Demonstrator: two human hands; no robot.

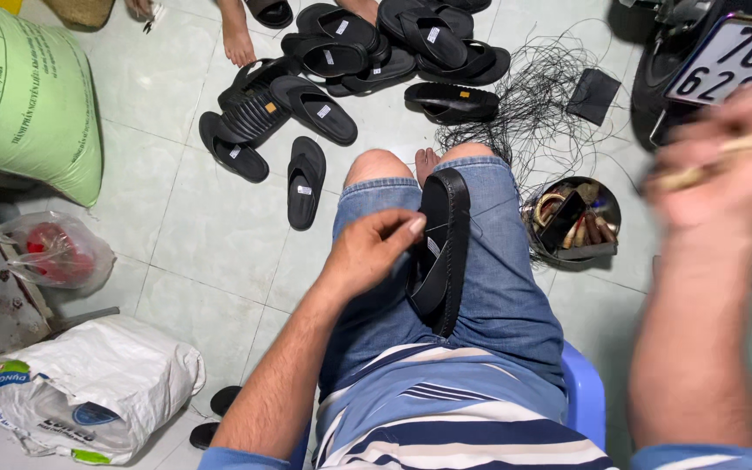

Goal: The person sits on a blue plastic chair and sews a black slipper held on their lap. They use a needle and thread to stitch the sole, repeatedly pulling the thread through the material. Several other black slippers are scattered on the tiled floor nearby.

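A black sandal point(442, 252) stands on its edge between my thighs, resting on my denim shorts. My left hand point(374, 248) pinches its strap near the upper part, fingers closed on it. My right hand point(724, 161) is raised high at the right and badly blurred; something small and yellowish sits between its fingers, though what it is cannot be made out. A thin dark thread seems to run from the sandal toward the right.
A pile of black sandals point(350, 61) lies on the tiled floor ahead, beside another person's bare foot point(238, 39). A tangle of black thread point(541, 96), a round tin of tools point(572, 222), a green sack point(19, 96), white bags point(89, 387) and a motorbike plate point(728, 61) surround me.
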